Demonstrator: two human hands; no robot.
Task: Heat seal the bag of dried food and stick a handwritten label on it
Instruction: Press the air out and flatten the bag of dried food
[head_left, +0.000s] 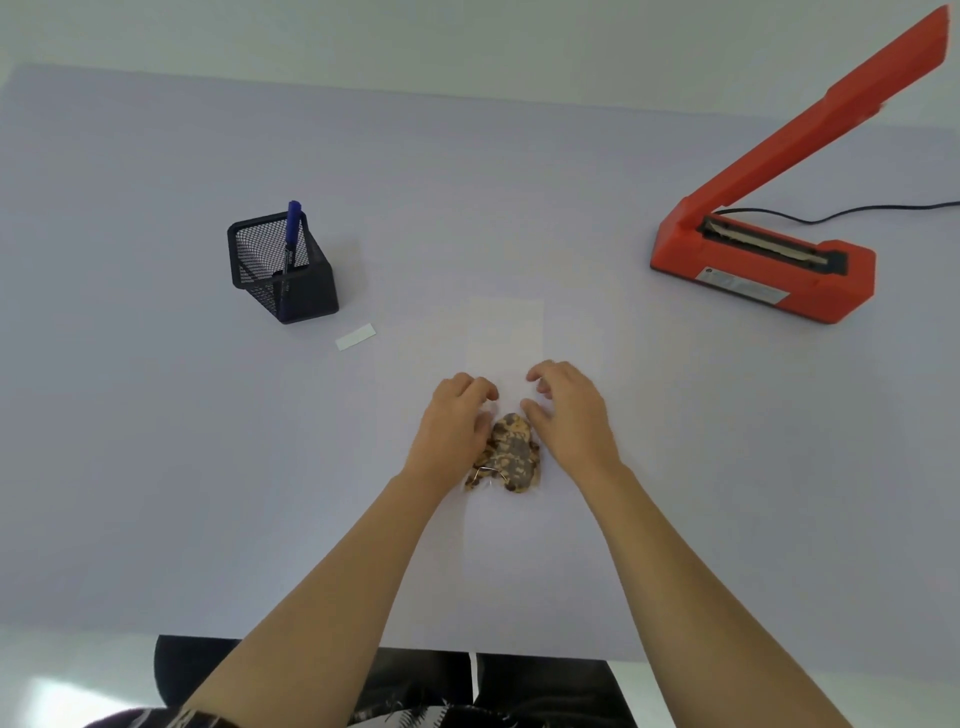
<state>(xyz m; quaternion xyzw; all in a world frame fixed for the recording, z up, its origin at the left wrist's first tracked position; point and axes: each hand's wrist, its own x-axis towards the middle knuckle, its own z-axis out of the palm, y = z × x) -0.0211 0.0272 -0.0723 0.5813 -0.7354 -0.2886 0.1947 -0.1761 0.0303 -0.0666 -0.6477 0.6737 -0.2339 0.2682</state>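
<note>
A clear plastic bag (506, 332) lies flat in the middle of the table, its long side pointing away from me. Brown dried food (511, 457) is bunched at its near end. My left hand (457, 421) sits at the bag's left edge just above the food, with its fingers curled down onto the plastic. My right hand (569, 410) arches over the bag's right edge, thumb and fingers apart, the thumb tip close to the food. A small white label (355, 336) lies to the left. A blue marker (291, 234) stands in a black mesh pen holder (283, 267).
An orange heat sealer (763, 260) sits at the right with its arm raised and its black cord (857, 210) trailing off to the right. The table's near edge (519, 647) runs just in front of my body.
</note>
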